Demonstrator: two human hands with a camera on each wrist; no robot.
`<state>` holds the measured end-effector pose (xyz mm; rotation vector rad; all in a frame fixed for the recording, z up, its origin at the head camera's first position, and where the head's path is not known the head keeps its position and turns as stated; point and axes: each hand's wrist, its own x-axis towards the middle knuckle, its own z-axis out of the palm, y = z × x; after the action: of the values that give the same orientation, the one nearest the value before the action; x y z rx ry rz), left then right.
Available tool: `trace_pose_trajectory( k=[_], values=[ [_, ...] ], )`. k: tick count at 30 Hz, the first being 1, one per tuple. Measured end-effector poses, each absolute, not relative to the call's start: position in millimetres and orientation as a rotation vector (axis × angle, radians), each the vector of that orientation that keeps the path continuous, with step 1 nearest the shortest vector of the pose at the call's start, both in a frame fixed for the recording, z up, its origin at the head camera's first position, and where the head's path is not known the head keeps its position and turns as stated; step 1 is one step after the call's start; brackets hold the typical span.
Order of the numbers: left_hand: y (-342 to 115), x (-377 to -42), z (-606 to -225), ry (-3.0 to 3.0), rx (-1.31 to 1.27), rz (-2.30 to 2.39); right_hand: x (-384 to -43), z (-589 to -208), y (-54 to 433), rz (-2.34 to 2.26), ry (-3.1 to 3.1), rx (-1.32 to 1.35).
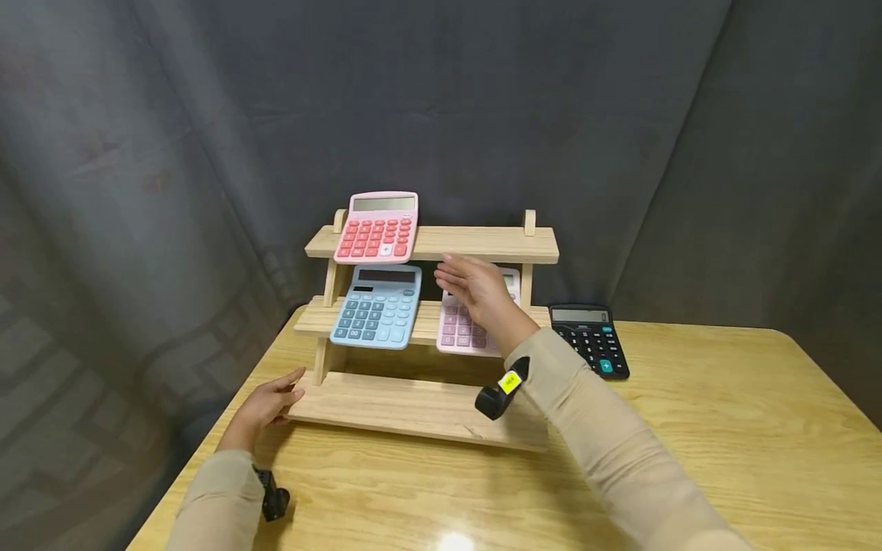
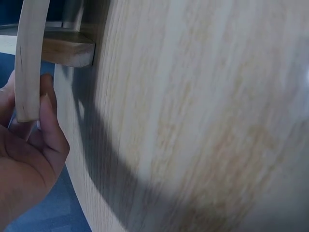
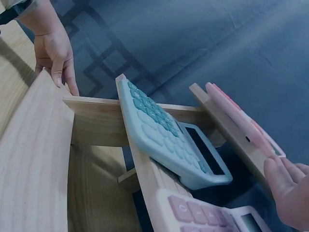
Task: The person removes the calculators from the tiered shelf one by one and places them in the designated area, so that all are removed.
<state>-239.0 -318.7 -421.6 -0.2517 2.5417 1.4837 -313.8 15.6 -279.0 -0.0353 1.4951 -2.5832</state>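
A three-tier wooden display stand (image 1: 413, 402) stands on the table. My left hand (image 1: 265, 405) grips the left end of its bottom board, thumb and fingers on opposite faces in the left wrist view. My right hand (image 1: 478, 291) is raised before the right half of the stand, fingers extended, fingertips near the top shelf's front edge. It partly hides a light purple calculator (image 1: 458, 329) on the middle shelf. Left of that leans a blue calculator (image 1: 375, 306). Above it, a pink calculator (image 1: 379, 229) with red keys leans on the top shelf, close to my right fingertips (image 3: 277, 169) in the right wrist view.
A black calculator (image 1: 598, 344) lies on the wooden table (image 1: 723, 398), right of the stand and partly behind my right sleeve (image 1: 599, 436). A dark grey curtain (image 1: 468, 115) hangs behind the table. The table's left edge runs close by my left arm.
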Motion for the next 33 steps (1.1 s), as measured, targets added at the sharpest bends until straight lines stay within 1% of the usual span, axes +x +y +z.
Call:
trace_pose_trajectory(
  k=[15, 26, 33],
  values=[
    [-317.3, -238.9, -421.6, 2.545, -0.234, 1.522, -339.4, -280.2, -19.9, -2.576, 1.575, -0.031],
    [-316.8, -238.0, -423.6, 2.568, -0.227, 1.505, -351.6, -283.1, -35.1, -2.561, 1.657, -0.005],
    [-315.3, -237.3, -423.3, 2.584, -0.27, 1.49, -355.7, -283.3, -46.4, -2.551, 1.712, -0.022]
  ],
)
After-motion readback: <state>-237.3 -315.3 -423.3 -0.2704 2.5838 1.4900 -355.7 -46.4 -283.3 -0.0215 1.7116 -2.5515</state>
